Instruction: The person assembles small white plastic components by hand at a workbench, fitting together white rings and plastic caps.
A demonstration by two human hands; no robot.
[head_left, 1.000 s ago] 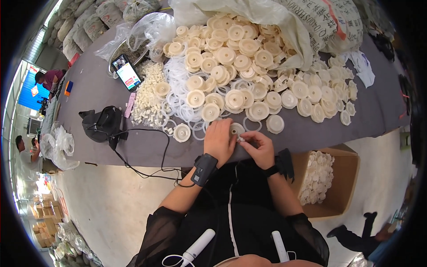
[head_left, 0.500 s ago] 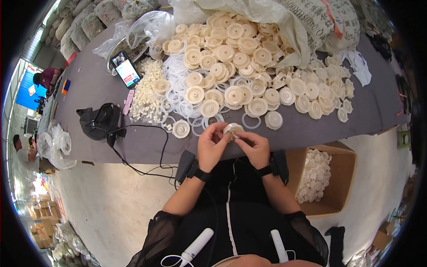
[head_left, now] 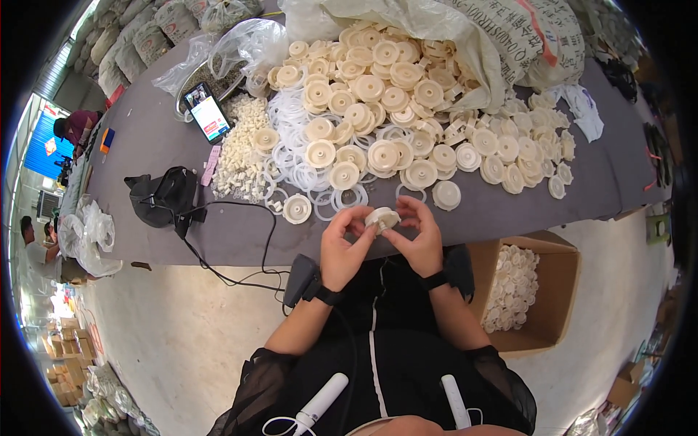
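Cream plastic disc (head_left: 382, 217), tilted, its width crosswise, sits in the left hand (head_left: 343, 249), grip pinched on it; just right, the right hand (head_left: 422, 245), grip parted, thumb nearest.

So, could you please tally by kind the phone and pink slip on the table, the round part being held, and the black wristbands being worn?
Phone: 1
Pink slip: 1
Held round part: 1
Black wristbands: 2
Total: 5
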